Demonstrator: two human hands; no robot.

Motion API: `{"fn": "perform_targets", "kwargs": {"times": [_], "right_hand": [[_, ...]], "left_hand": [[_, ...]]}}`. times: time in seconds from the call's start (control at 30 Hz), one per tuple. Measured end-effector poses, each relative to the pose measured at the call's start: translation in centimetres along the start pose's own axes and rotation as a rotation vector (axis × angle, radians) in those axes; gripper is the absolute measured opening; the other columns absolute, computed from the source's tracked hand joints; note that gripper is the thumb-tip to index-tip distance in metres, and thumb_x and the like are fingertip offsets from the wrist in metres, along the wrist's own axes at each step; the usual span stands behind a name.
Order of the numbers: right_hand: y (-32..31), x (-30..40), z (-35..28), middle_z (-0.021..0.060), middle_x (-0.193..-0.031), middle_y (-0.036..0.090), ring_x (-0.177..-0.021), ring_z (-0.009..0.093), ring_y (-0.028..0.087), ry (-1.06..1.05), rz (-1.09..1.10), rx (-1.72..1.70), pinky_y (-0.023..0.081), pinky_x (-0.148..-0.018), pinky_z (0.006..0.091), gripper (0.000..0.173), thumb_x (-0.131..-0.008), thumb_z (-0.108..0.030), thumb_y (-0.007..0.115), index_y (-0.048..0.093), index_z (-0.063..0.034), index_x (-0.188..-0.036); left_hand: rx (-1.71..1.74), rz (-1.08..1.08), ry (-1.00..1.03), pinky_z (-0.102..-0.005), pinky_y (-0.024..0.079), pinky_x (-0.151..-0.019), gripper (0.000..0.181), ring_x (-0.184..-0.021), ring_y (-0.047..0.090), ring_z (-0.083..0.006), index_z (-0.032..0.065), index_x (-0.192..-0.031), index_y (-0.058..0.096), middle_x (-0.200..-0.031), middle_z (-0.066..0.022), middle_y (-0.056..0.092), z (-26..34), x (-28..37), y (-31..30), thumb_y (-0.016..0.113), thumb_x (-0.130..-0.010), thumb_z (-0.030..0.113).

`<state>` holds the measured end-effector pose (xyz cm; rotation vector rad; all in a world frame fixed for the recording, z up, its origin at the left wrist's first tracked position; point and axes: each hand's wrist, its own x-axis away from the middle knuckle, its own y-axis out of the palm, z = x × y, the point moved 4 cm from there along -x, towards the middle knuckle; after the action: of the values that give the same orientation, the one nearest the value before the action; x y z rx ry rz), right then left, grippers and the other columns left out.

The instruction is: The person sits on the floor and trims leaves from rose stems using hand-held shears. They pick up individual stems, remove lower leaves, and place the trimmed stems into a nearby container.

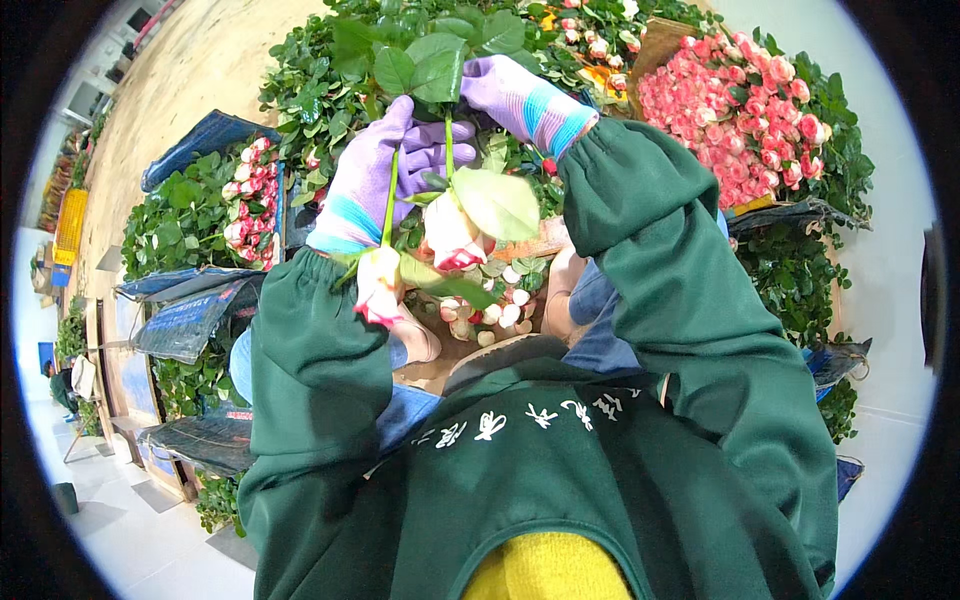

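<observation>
Two white roses with pink-red petal edges hang head down before me. My left hand [375, 169], in a purple coated glove, has the stem of the left rose [377, 285] across its palm under the thumb. Its fingers stretch behind the stem of the right rose [454, 232]. High on that second stem, my gloved right hand [501, 94] is closed beside a broad green leaf [436, 67], which hides its fingertips. A pale leaf [496, 202] hangs beside the right bloom.
Rose foliage [315, 82] fills the space ahead. Pink roses [731, 112] are massed at right, with more red-and-white roses [251, 202] at left. Loose petals and blooms [499, 304] lie between my feet. Dark sheet flaps [199, 315] jut out at left. A person [64, 386] is far left.
</observation>
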<state>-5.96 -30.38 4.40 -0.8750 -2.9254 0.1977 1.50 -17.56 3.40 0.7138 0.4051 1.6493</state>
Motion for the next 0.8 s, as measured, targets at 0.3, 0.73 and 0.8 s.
{"fn": "perform_targets", "kwargs": {"times": [0.3, 0.73, 0.8], "right_hand": [[1.9, 1.4, -1.2, 0.0016, -0.071, 0.056, -0.061, 0.008, 0.050, -0.135, -0.299, -0.213, 0.041, -0.058, 0.0221, 0.020, -0.079, -0.016, 0.055, 0.058, -0.0016, -0.093], [1.4, 0.9, 2.7, 0.0130, -0.113, 0.050, -0.100, 0.024, 0.051, -0.466, -0.410, -0.082, 0.041, -0.087, 0.0333, 0.037, -0.083, -0.016, 0.051, 0.044, -0.0022, -0.116], [3.2, -0.4, 3.6, 0.0139, -0.112, 0.051, -0.099, 0.024, 0.051, -0.229, -0.427, -0.188, 0.041, -0.088, 0.0331, 0.038, -0.082, -0.016, 0.052, 0.044, -0.0008, -0.116]], "left_hand": [[0.131, -0.435, -0.166, -0.0345, 0.048, -0.069, 0.051, -0.085, 0.057, -0.0221, 0.0020, -0.115, 0.041, -0.093, -0.0117, 0.057, -0.4, -1.6, -1.3, 0.035, -0.087, 0.044], [-0.212, 0.064, 0.080, -0.0220, 0.045, -0.047, 0.015, -0.057, 0.056, -0.0112, 0.0051, -0.088, 0.052, -0.070, -0.0020, 0.056, -3.5, 2.5, 4.2, 0.054, -0.082, 0.018], [-0.081, 0.073, 0.090, -0.0241, 0.047, -0.049, 0.016, -0.062, 0.058, -0.0135, 0.0045, -0.092, 0.052, -0.074, -0.0044, 0.057, -3.8, 2.9, 3.1, 0.052, -0.083, 0.018]]}}
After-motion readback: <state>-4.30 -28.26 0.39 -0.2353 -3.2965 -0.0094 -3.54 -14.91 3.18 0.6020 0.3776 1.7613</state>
